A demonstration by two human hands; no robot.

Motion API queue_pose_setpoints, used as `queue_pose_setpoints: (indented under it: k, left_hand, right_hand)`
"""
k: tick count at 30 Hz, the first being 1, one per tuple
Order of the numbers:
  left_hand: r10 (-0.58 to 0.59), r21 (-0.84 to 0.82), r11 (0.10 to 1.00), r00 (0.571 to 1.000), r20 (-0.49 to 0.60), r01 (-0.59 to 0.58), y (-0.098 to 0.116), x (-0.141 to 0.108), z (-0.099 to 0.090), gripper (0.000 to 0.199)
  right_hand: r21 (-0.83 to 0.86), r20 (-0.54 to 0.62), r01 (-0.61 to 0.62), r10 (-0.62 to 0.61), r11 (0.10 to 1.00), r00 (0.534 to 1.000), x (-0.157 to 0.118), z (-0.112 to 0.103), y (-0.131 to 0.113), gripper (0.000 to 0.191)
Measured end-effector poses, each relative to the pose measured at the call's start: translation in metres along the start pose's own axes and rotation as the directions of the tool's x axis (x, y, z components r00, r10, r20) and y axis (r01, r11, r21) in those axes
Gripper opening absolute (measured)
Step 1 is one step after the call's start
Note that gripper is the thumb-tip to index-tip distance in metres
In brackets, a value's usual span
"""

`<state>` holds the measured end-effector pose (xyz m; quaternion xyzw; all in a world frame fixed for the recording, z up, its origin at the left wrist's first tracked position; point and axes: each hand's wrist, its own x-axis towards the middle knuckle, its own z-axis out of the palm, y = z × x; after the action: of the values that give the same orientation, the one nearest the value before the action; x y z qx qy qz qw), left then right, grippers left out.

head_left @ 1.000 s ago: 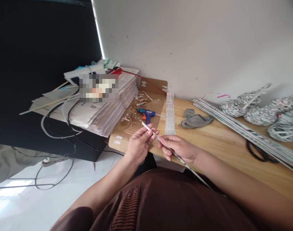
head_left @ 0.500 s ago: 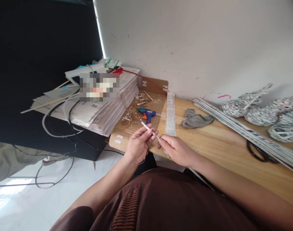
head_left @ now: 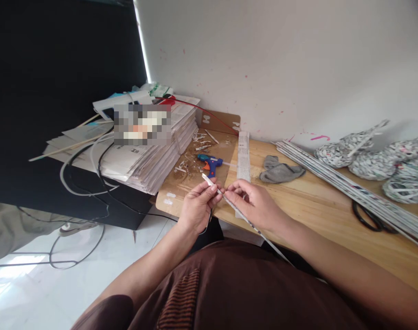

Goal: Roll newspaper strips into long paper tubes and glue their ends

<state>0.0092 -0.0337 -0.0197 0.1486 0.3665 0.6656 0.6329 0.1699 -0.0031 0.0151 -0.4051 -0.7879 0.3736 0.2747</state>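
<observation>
A long thin rolled-paper tube (head_left: 252, 225) runs slantwise from my hands down past my right wrist to my lap. My left hand (head_left: 198, 208) pinches it close to its upper end, where the white tip pokes out beyond the thumb. Close beside, my right hand (head_left: 255, 204) has its thumb and forefinger closed on the same tube, just below the left fingers. Beyond the left hand lies a blue glue gun (head_left: 213, 163) on a brown board (head_left: 225, 149). A flat strip of newspaper (head_left: 243, 156) lies behind the right hand, its near part partly covered.
On the left a tall stack of paper (head_left: 160, 167) carries cables and sticks. Paper scraps (head_left: 181, 167) litter the board. A grey cloth (head_left: 282, 173), a bundle of paper tubes (head_left: 332, 179), black scissors handles (head_left: 363, 219) and woven paper pieces (head_left: 361, 160) lie to the right.
My right hand has turned and its fingers have lifted, so more of the tube shows below it. The tube's upper tip looks wider. My left hand has barely moved.
</observation>
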Motion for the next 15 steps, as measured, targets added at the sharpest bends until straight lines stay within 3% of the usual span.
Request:
queue_pose_setpoints:
  k: [2,5,10,15]
  left_hand:
    - [0.008,-0.002,1.0,1.0,0.003,-0.008,-0.002,0.001,0.001,0.025]
    - [0.037,0.024,0.999,0.998,0.048,-0.039,-0.005,0.002,0.002,0.024]
    - [0.076,0.069,0.994,0.996,0.056,-0.08,-0.006,-0.001,0.003,0.027]
    - [0.043,0.057,0.997,0.998,0.045,-0.045,-0.003,-0.003,0.002,0.033]
  right_hand:
    - [-0.101,-0.106,0.091,-0.101,0.991,0.989,0.009,-0.002,-0.008,0.023]
    - [-0.26,-0.101,0.16,-0.192,0.952,0.976,0.024,0.001,-0.018,0.023]
    - [-0.335,-0.063,0.07,-0.097,0.94,0.993,0.038,0.011,-0.023,0.02]
    - [-0.279,-0.061,0.082,-0.102,0.957,0.993,0.041,0.013,-0.018,0.019]
